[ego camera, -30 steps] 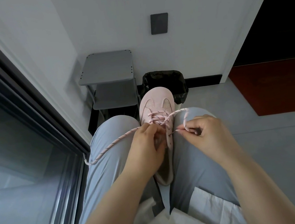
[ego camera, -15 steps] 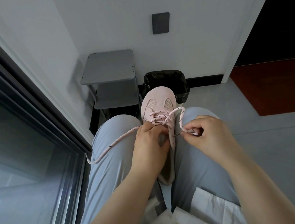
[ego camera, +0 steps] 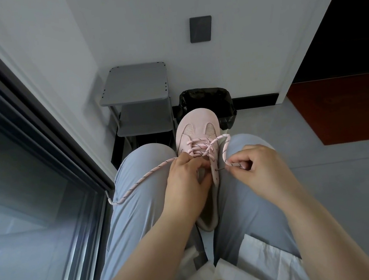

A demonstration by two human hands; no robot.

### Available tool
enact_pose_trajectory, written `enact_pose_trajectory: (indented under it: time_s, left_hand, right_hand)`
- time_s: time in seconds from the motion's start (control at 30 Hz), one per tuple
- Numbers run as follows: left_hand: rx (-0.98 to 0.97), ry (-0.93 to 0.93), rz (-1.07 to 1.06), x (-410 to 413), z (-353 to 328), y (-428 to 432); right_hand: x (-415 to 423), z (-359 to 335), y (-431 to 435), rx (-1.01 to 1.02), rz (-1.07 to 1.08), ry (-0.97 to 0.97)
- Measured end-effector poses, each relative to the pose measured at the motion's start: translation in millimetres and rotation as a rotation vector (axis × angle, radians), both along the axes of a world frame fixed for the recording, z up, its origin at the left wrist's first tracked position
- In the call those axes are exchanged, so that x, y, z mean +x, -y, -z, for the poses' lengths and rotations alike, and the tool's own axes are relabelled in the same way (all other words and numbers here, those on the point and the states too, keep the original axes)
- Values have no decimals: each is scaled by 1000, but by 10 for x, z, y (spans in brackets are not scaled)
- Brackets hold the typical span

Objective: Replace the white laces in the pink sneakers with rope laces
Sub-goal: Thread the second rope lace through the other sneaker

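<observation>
I see the pink sneaker (ego camera: 197, 129) wedged between the knees, toe pointing away. The left hand (ego camera: 188, 178) curls its fingers round the sneaker's open throat, bracing it. The right hand (ego camera: 258, 168) pinches the rope lace (ego camera: 225, 149) near its end, with the dark tip (ego camera: 220, 169) at an eyelet (ego camera: 216, 170) on the right flap; I cannot quite tell whether it has entered. To do this well, I'd choke up on the tip, aim it square at the hole, hold the flap flat, then draw the arching loop through without twisting. The other lace end trails over the left thigh (ego camera: 138, 191).
</observation>
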State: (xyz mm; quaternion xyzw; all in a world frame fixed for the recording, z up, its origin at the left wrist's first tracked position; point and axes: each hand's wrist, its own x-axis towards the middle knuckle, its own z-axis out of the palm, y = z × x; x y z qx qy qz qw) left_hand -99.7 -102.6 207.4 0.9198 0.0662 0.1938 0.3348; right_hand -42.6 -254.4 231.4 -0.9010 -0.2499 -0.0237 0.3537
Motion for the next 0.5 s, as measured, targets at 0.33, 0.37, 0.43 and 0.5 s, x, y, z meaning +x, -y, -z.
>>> enact_pose_trajectory:
  time_s: [0.33, 0.37, 0.43, 0.5]
  left_hand:
    - [26, -41, 51, -33, -46, -31]
    - [30, -44, 52, -53, -71, -56]
    - [4, -35, 55, -101, -136, -134]
    - [-103, -17, 34, -157, -206, -226]
  right_hand:
    - [-33, 23, -108, 51, 79, 47]
    - [-24, 7, -92, 145, 93, -8]
    - [-15, -55, -42, 368, 100, -152]
    - [-15, -103, 18, 497, 77, -241]
